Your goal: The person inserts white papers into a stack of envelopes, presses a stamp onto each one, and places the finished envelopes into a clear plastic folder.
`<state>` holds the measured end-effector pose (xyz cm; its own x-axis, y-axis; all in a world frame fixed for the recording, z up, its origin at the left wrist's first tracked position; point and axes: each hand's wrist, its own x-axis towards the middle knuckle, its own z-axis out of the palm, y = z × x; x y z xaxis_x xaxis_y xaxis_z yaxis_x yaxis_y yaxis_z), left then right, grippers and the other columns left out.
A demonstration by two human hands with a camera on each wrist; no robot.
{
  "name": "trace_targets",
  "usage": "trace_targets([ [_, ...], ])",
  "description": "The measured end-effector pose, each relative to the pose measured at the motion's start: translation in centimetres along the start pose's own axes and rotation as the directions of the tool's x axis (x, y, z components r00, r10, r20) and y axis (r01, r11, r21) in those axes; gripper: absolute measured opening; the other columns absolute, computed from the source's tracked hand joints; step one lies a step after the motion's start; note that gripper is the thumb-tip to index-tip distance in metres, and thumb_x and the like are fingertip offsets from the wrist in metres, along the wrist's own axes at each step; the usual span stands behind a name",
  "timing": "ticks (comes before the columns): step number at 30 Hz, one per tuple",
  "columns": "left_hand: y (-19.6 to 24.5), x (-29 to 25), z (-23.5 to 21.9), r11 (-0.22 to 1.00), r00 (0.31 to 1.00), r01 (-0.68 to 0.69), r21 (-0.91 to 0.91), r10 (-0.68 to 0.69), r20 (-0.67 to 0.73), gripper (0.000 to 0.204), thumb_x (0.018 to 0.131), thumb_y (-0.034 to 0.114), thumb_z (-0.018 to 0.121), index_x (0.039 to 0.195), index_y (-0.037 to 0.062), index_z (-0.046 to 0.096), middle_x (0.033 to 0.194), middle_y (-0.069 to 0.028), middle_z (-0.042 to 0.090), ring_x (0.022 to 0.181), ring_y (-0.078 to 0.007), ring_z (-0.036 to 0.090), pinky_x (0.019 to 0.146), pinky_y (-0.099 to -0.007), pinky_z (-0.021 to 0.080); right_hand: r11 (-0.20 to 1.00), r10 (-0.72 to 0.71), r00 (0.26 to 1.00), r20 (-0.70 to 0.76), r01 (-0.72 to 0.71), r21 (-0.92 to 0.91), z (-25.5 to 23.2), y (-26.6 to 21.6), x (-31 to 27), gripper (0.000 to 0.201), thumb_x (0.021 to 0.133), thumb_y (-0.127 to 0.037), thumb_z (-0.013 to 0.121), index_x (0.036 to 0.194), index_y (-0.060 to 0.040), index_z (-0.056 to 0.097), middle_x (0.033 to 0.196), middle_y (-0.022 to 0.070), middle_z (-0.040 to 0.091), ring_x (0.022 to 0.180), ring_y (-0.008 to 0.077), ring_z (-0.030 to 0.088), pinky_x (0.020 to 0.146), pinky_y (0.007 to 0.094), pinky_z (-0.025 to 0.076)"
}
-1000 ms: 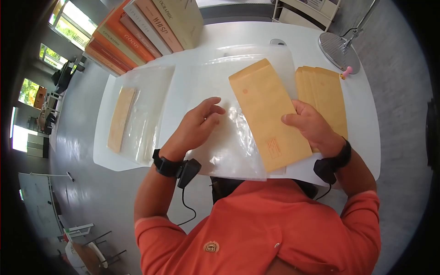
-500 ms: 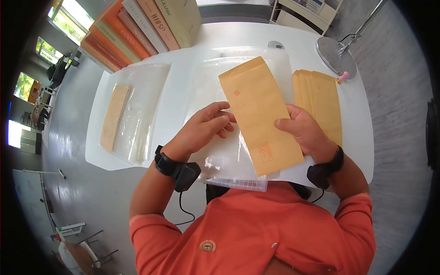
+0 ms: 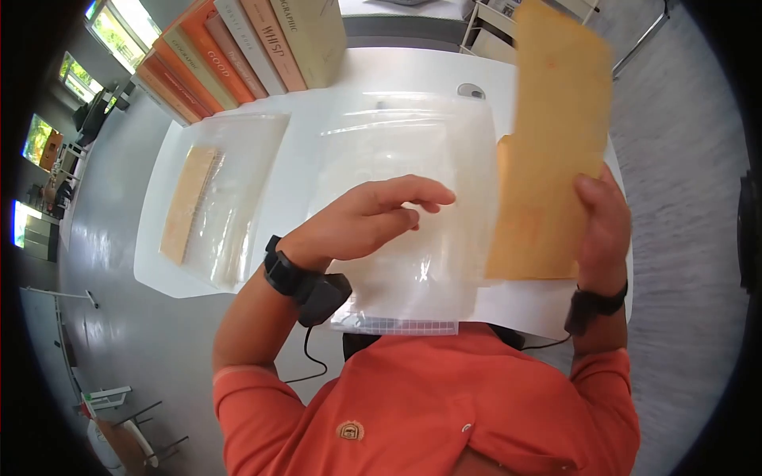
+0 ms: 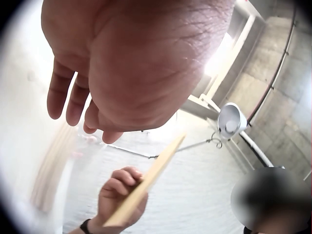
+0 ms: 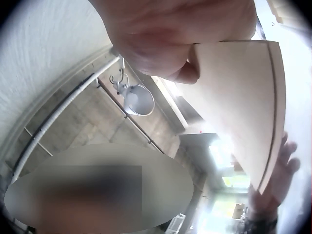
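My right hand (image 3: 605,226) grips a tan paper envelope (image 3: 562,119) by its right edge, thumb on the near face. The envelope stands raised and tilted above a stack of similar envelopes (image 3: 502,258), hiding most of it. In the left wrist view the envelope (image 4: 152,175) shows nearly edge-on; in the right wrist view its broad side (image 5: 234,87) faces the camera. My left hand (image 3: 365,218) hovers over clear plastic bags (image 3: 397,151), fingers loosely bent and holding nothing. At left lies another clear bag (image 3: 242,186) with a flat tan piece (image 3: 189,206) in it.
A row of books (image 3: 238,55) stands along the far left of the white table (image 3: 381,67). A round grey grommet (image 3: 471,91) sits at the back. Beyond the table stands a white rack (image 3: 488,32), and a lamp pole (image 3: 643,40) rises at right.
The right hand has carried the envelope from over the plastic bags to the right and up, over the stack. The left hand has come right, away from the envelope's edge, over the bags.
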<state>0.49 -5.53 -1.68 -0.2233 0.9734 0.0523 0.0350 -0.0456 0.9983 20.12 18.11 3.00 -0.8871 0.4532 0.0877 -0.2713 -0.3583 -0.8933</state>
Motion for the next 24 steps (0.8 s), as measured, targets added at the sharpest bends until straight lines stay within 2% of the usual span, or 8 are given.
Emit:
trace_targets([
  [5,-0.4,4.7,2.0,0.822,0.931,-0.345,0.454,0.239,0.274,0.041,0.093,-0.003,0.052,0.132,0.0062,0.060,0.133,-0.0101,0.062,0.121,-0.0274,0.058,0.105,-0.0393,0.045,0.991,0.114,0.973,0.200,-0.127,0.052,1.0,1.3,-2.5,0.045,0.097,-0.008,0.047,0.139,0.0053,0.048,0.126,0.0132,0.063,0.113,0.0190,0.061,0.098,0.0330,0.048],
  [6,-0.9,4.9,2.2,0.820,0.927,-0.354,0.450,0.243,0.286,0.041,0.093,-0.003,0.052,0.132,0.0062,0.060,0.133,-0.0101,0.062,0.121,-0.0274,0.058,0.105,-0.0393,0.045,0.976,0.216,0.946,0.243,-0.208,-0.055,0.6,2.3,-2.6,0.044,0.097,-0.009,0.048,0.139,0.0056,0.049,0.126,0.0133,0.063,0.112,0.0196,0.062,0.098,0.0336,0.048],
  [8,-2.4,5.1,2.5,0.944,0.920,-0.328,-0.024,0.325,0.217,0.041,0.090,-0.003,0.057,0.129,0.0061,0.061,0.133,-0.0149,0.061,0.122,-0.0311,0.058,0.103,-0.0406,0.047,0.903,0.383,0.891,0.244,-0.417,0.102,2.9,3.2,-2.1,0.038,0.097,-0.011,0.051,0.132,0.0052,0.054,0.122,0.0133,0.064,0.110,0.0194,0.062,0.096,0.0338,0.050],
  [10,-3.7,5.7,2.3,0.976,0.958,-0.216,0.037,0.204,0.204,0.040,0.086,-0.003,0.058,0.125,0.0056,0.063,0.133,-0.0179,0.061,0.124,-0.0354,0.056,0.101,-0.0436,0.048,0.899,0.385,0.906,0.176,-0.411,0.149,-0.6,7.3,-1.1,0.035,0.097,-0.011,0.052,0.128,0.0048,0.056,0.120,0.0127,0.065,0.109,0.0191,0.063,0.095,0.0337,0.051],
  [12,-3.9,5.8,0.7,0.540,0.899,-0.424,0.727,0.346,0.267,0.040,0.083,-0.004,0.055,0.121,0.0055,0.066,0.132,-0.0156,0.062,0.125,-0.0337,0.055,0.104,-0.0444,0.045,0.890,0.392,0.914,0.105,-0.406,0.206,-2.0,8.8,-0.6,0.032,0.098,-0.012,0.053,0.125,0.0045,0.058,0.118,0.0120,0.065,0.108,0.0188,0.064,0.093,0.0336,0.052],
  [13,-3.8,5.4,0.0,0.367,0.903,-0.403,0.838,0.311,0.298,0.039,0.082,-0.004,0.052,0.116,0.0053,0.068,0.131,-0.0135,0.063,0.126,-0.0307,0.056,0.106,-0.0426,0.042,0.891,0.411,0.912,-0.014,-0.398,0.217,-1.9,8.8,-0.6,0.030,0.098,-0.011,0.053,0.123,0.0040,0.059,0.117,0.0116,0.065,0.106,0.0189,0.064,0.092,0.0334,0.053],
  [15,-2.7,4.2,-0.5,0.320,0.919,-0.375,0.870,0.255,0.302,0.042,0.080,-0.006,0.052,0.117,0.0068,0.068,0.132,-0.0127,0.062,0.128,-0.0299,0.055,0.107,-0.0419,0.041,0.883,0.437,0.887,-0.149,-0.392,0.258,-2.3,9.5,-0.7,0.028,0.098,-0.010,0.053,0.122,0.0035,0.060,0.115,0.0112,0.065,0.105,0.0191,0.065,0.091,0.0332,0.054],
  [24,-2.6,2.5,-1.2,0.260,0.952,-0.285,0.923,0.186,0.241,0.036,0.072,-0.009,0.058,0.104,0.0075,0.066,0.111,-0.0090,0.062,0.115,-0.0298,0.057,0.101,-0.0404,0.043,0.938,0.303,0.948,-0.098,-0.279,0.206,-1.3,10.7,-0.8,0.037,0.100,-0.007,0.048,0.135,0.0044,0.051,0.125,0.0121,0.064,0.111,0.0201,0.064,0.096,0.0350,0.053],
])
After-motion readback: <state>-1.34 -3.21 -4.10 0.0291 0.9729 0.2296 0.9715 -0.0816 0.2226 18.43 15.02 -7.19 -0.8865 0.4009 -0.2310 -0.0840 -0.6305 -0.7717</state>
